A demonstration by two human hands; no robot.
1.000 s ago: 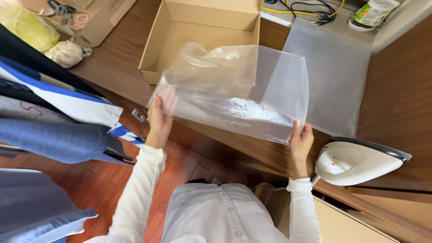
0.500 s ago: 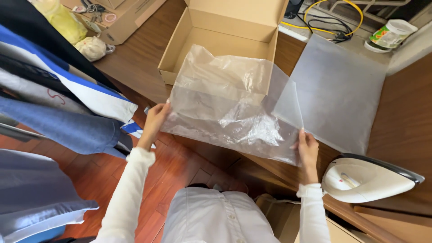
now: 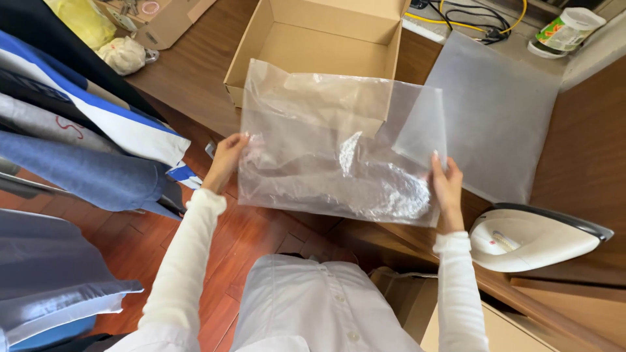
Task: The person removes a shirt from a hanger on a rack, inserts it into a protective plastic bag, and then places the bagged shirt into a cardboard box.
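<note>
Since a moment ago the clear, crinkled plastic bag (image 3: 326, 150) has risen flatter, the left hand (image 3: 225, 160) and right hand (image 3: 447, 186) each pinching a side in a closed grip before the open brown cardboard box (image 3: 313, 45) on the wooden tabletop (image 3: 189, 78), bag and box both empty.

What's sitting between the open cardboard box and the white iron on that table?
In the head view, a frosted plastic sheet lies flat on the wooden table between the cardboard box and iron.
</note>
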